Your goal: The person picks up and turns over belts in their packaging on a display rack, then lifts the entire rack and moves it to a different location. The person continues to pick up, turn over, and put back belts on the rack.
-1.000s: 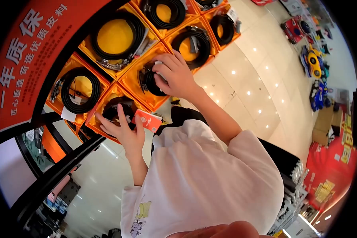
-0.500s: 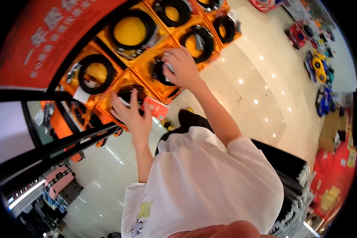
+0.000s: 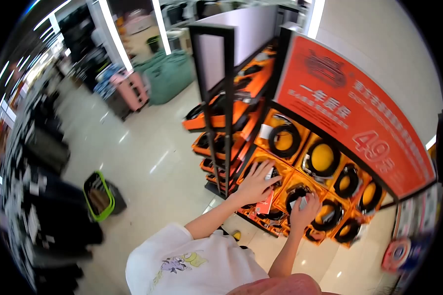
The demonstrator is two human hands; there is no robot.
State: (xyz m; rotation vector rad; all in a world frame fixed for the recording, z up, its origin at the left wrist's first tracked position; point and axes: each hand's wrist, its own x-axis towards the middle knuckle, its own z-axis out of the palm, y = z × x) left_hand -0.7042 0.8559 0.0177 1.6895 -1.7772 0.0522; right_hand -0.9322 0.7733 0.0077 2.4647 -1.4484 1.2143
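My left hand (image 3: 255, 186) lies with spread fingers over an orange box that holds a coiled black belt, mostly covered by the hand. A whitish tag or buckle (image 3: 269, 173) shows at its fingertips, and a red card (image 3: 265, 204) hangs just below. Beside it, my right hand (image 3: 305, 210) curls its fingers at the grey buckle piece of another coiled black belt (image 3: 291, 191), which sits in its own orange box. More coiled belts surround the hands: one behind (image 3: 284, 139), another at the back right (image 3: 322, 158), and one right of my right hand (image 3: 329, 215).
A red price sign (image 3: 347, 108) stands behind the boxes on a black-framed rack (image 3: 229, 108). Further orange boxes fill its left side. On the floor at left is a green-rimmed shopping basket (image 3: 99, 196). A pink suitcase (image 3: 129, 89) and green bags (image 3: 165, 76) stand beyond.
The view has swung to the left, bringing the sign, the rack's side and the aisle into sight. Both hands stay at the same two boxes.
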